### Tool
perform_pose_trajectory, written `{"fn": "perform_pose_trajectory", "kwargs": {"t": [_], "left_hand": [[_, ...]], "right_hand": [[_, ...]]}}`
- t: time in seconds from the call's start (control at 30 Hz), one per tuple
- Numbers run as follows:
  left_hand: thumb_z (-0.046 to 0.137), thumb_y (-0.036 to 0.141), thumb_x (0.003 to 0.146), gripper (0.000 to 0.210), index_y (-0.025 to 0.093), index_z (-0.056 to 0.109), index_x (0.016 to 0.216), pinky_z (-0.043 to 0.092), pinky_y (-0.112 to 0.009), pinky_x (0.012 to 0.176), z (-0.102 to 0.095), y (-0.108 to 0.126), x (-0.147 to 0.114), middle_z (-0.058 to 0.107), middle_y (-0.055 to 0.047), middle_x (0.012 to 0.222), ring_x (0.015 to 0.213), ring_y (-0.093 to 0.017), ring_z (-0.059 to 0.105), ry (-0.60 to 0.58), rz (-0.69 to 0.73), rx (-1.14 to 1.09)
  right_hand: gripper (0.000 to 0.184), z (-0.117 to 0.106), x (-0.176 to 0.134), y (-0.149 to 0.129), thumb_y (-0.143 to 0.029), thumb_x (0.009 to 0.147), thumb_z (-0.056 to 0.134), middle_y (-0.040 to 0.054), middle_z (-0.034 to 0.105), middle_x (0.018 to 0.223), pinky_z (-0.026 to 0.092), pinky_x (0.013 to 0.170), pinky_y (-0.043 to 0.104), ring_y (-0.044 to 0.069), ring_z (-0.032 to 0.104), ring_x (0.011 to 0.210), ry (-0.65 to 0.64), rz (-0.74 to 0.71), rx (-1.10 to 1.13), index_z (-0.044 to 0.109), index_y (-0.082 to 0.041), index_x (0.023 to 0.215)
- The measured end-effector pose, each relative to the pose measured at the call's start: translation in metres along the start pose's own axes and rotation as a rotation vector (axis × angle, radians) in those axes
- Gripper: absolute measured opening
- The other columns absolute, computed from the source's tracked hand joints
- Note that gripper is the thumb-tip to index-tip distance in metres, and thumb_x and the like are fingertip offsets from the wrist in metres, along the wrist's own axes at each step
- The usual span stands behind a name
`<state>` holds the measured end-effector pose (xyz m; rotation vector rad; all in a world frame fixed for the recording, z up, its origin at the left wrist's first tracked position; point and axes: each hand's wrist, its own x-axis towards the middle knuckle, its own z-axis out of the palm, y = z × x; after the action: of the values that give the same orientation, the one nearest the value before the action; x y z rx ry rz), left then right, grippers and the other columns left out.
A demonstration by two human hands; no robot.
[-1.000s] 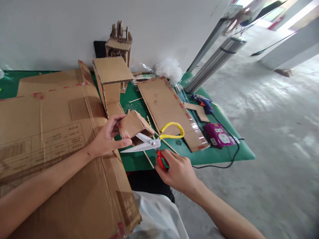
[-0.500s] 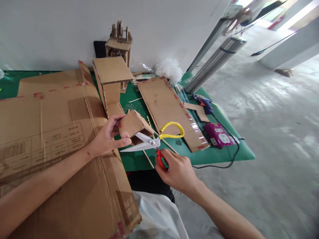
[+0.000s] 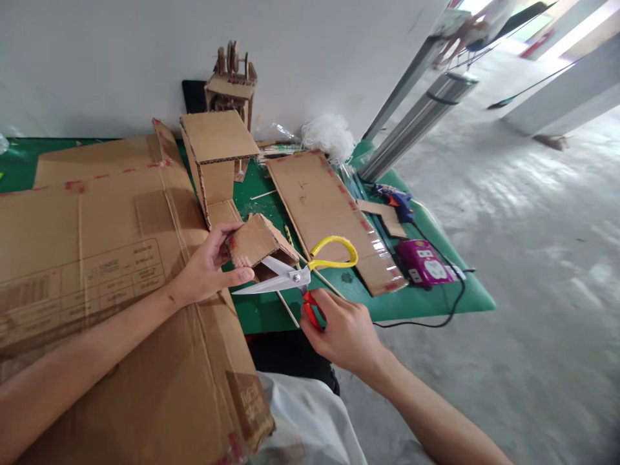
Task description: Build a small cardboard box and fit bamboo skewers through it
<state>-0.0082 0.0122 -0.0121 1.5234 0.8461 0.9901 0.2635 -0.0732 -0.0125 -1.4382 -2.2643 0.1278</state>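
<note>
My left hand [image 3: 213, 265] grips a small folded cardboard piece [image 3: 256, 240] by its left side, thumb below and fingers behind. My right hand [image 3: 346, 332] is closed round the red handle of a pair of scissors [image 3: 296, 278]. The scissors' yellow handle loop stands free above that hand. Their blades are spread apart and point left. The upper blade reaches in under the near edge of the folded piece; its tip is hidden there. The lower blade lies in view just below my left thumb.
A large flattened cardboard box [image 3: 121, 323] covers the left side of the green table [image 3: 465, 297]. Behind stand an open cardboard box [image 3: 220, 139] and a cardboard model with wheels [image 3: 231, 81]. Rightward are a cardboard panel [image 3: 329, 213], a glue gun [image 3: 394, 200] and a purple power socket [image 3: 423, 261].
</note>
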Motion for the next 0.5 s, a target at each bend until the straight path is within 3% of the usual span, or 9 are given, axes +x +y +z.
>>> {"fn": "perform_pose_trajectory", "kwargs": {"t": [0.23, 0.43, 0.5], "left_hand": [[0.085, 0.037, 0.076, 0.072, 0.034, 0.046, 0.137, 0.049, -0.040, 0.104, -0.0003, -0.0008, -0.0008, 0.051, -0.006, 0.137, 0.129, -0.027, 0.050, -0.015, 0.018, -0.002], [0.085, 0.039, 0.075, 0.071, 0.033, 0.046, 0.134, 0.049, -0.040, 0.103, 0.0008, 0.0013, -0.0008, 0.053, -0.006, 0.135, 0.125, -0.026, 0.053, -0.003, -0.006, -0.001], [0.086, 0.039, 0.075, 0.071, 0.033, 0.046, 0.134, 0.050, -0.040, 0.103, 0.0009, 0.0015, -0.0005, 0.053, -0.006, 0.135, 0.125, -0.026, 0.053, -0.004, -0.009, 0.002]], "right_hand": [[0.022, -0.0110, 0.0037, -0.0053, -0.023, 0.088, 0.052, -0.0044, 0.053, 0.061, 0.032, 0.051, 0.023, 0.009, 0.044, 0.048, -0.201, 0.048, 0.188, 0.036, -0.024, 0.073], [0.011, -0.0048, 0.0008, -0.0025, -0.023, 0.087, 0.051, -0.0004, 0.059, 0.065, 0.030, 0.053, 0.026, 0.012, 0.054, 0.053, -0.041, -0.001, 0.007, 0.045, -0.022, 0.078], [0.011, -0.0062, 0.0012, -0.0017, -0.022, 0.087, 0.052, -0.0004, 0.060, 0.065, 0.031, 0.054, 0.026, 0.012, 0.054, 0.053, -0.042, 0.001, 0.005, 0.045, -0.022, 0.078]]}}
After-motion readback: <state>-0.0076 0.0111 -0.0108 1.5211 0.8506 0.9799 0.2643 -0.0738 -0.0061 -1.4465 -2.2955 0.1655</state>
